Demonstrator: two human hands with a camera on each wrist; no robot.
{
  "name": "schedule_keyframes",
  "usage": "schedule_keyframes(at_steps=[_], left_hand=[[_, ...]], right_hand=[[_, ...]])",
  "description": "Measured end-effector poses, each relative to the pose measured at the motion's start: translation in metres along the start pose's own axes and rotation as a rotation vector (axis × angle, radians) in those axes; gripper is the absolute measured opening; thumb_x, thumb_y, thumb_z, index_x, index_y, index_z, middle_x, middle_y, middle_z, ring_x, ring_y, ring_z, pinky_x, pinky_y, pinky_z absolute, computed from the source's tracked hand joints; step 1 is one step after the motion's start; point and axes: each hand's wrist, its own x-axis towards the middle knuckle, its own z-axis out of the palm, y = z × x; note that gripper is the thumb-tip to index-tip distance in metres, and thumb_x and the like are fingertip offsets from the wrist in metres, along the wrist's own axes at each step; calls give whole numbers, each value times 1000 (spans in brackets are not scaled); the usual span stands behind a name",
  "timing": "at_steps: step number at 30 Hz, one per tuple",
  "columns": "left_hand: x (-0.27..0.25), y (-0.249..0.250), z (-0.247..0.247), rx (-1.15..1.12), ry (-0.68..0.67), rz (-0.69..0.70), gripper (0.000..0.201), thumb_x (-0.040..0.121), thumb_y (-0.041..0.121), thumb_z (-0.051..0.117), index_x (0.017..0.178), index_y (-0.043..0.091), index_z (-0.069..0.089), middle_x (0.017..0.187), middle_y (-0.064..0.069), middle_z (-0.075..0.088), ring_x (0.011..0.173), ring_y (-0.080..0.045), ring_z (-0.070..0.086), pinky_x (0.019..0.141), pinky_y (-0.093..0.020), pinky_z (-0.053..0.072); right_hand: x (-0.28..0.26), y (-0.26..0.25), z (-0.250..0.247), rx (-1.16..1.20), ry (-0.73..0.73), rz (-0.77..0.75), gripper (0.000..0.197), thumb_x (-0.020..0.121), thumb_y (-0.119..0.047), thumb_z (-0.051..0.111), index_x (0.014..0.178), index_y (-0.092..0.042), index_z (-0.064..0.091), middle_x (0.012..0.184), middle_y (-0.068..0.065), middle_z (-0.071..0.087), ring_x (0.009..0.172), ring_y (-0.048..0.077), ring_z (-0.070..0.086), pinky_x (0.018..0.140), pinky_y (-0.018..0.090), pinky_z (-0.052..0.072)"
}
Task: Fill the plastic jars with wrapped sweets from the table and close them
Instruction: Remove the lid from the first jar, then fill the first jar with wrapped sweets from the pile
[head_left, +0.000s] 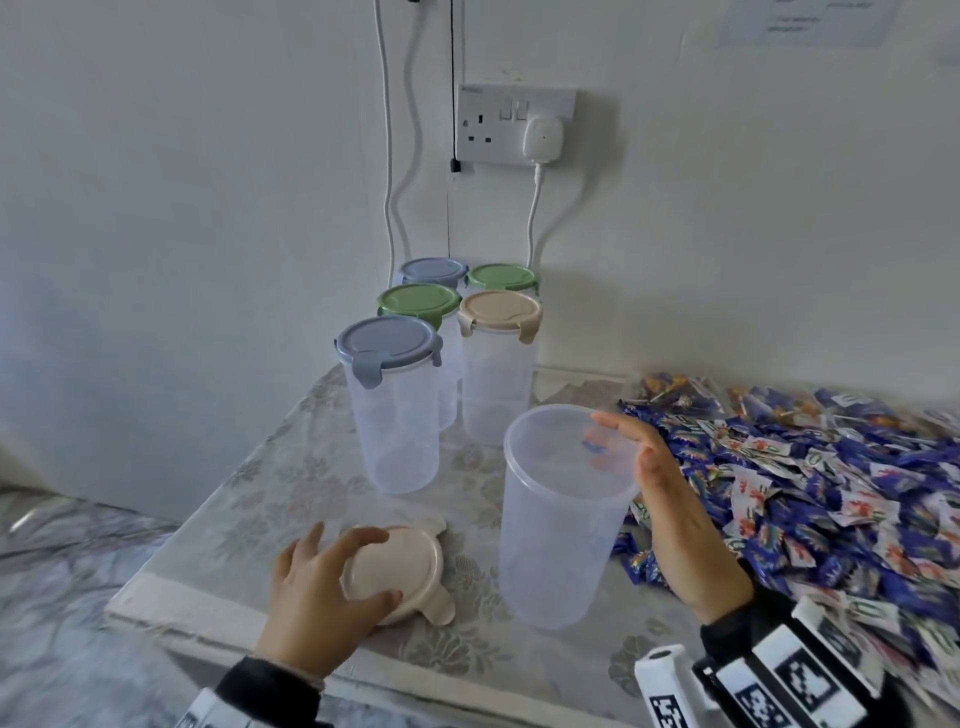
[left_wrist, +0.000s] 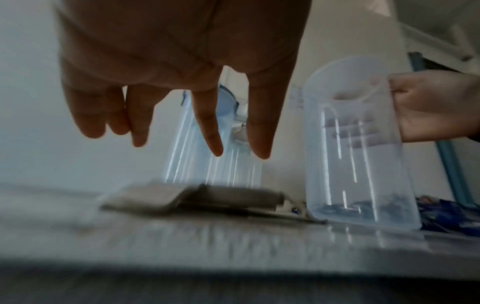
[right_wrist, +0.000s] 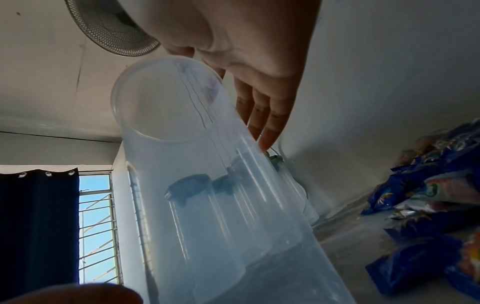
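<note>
Head view: open jar (head_left: 563, 514) at lower centre of frame, upright on the table (head_left: 249, 493), lid (head_left: 397, 571) off and lying flat just left of it. Right hand (head_left: 670, 514) against the jar's right side near the rim, fingers straight and loosely spread, apparently steadying rather than clamping; left wrist view suggests fingers wrapped behind the wall, so grip not certain. Left hand (head_left: 317, 587) over the lid, fingers curled round its edge. Sweets (head_left: 810, 467) heaped at right of frame, touching the jar's foot. Five lidded jars (head_left: 395, 405) clustered at upper centre, all seemingly empty. Step in hand, by judgement: freeing the lid and starting to fill. Best done by parking the lid clear at lower left, away from the table edge, keeping one hand firm on the light, tall jar so no tipping, and feeding sweets in small handfuls over the rim, not past the brim, so the lid's clips can seat.
</note>
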Motion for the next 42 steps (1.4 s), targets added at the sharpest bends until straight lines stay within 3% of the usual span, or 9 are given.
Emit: schedule_keyframes(at_steps=[6, 10, 18, 23, 27, 30, 33, 38, 42], left_hand=[[-6, 47, 0, -311, 140, 291, 35, 66, 56, 59, 99, 45, 59, 111, 20, 60, 105, -6, 57, 88, -28, 44], [-13, 87, 5, -562, 67, 486, 49, 73, 59, 54, 121, 52, 44, 124, 29, 53, 111, 3, 55, 86, -15, 47], [14, 119, 9, -755, 10, 467, 42, 70, 55, 57, 111, 58, 49, 131, 21, 51, 121, -12, 52, 80, -11, 49], [39, 126, 11, -755, 25, 457, 40, 71, 50, 57, 110, 47, 51, 125, 17, 55, 121, -13, 51, 80, -3, 43], [51, 127, 13, -733, 14, 472, 32, 75, 46, 58, 105, 55, 50, 122, 22, 55, 121, -13, 52, 93, -15, 45], [53, 123, 10, -705, -11, 493, 36, 78, 55, 64, 111, 52, 50, 129, 14, 55, 123, -11, 51, 99, -25, 46], [48, 124, 5, -651, -39, 453, 48, 77, 57, 60, 123, 50, 47, 135, 13, 49, 121, -8, 50, 85, -8, 45], [36, 140, -8, -393, 15, 446, 72, 75, 48, 60, 140, 33, 35, 141, 9, 42, 131, -9, 38, 102, -20, 30], [18, 166, -11, -196, 305, 617, 55, 82, 33, 68, 132, 22, 48, 137, 2, 45, 128, -14, 37, 101, -22, 28]], right_hand=[[-14, 4, 6, 31, 66, 29, 57, 75, -84, 34, 128, -63, 37, 144, -18, 41, 134, 6, 39, 112, 46, 32], [-21, 5, 10, 38, 120, 50, 63, 69, -89, 37, 127, -64, 37, 142, -25, 41, 135, 7, 39, 110, 52, 33], [5, 1, 13, 98, 140, 50, 60, 75, -77, 50, 127, -47, 45, 125, -11, 62, 114, 12, 60, 89, 27, 51], [28, 12, 12, 82, 186, 81, 44, 77, -73, 48, 119, -58, 46, 122, -29, 57, 118, 2, 54, 99, 32, 46], [34, 20, 13, 65, 221, 98, 33, 81, -64, 40, 114, -67, 45, 119, -37, 53, 120, -2, 50, 105, 42, 42], [33, 21, 14, 60, 210, 107, 34, 81, -65, 38, 115, -68, 43, 120, -42, 49, 121, -6, 48, 105, 37, 42], [33, 22, 11, 48, 190, 110, 36, 87, -59, 38, 124, -58, 39, 116, -46, 50, 116, -12, 49, 99, 24, 43], [23, 22, -5, 51, 231, 180, 38, 88, -54, 36, 126, -55, 36, 132, -14, 51, 117, 2, 54, 92, 24, 46], [7, 17, -40, -45, 284, 221, 25, 98, -39, 42, 122, -42, 43, 126, -14, 51, 115, 0, 53, 92, 23, 47]])
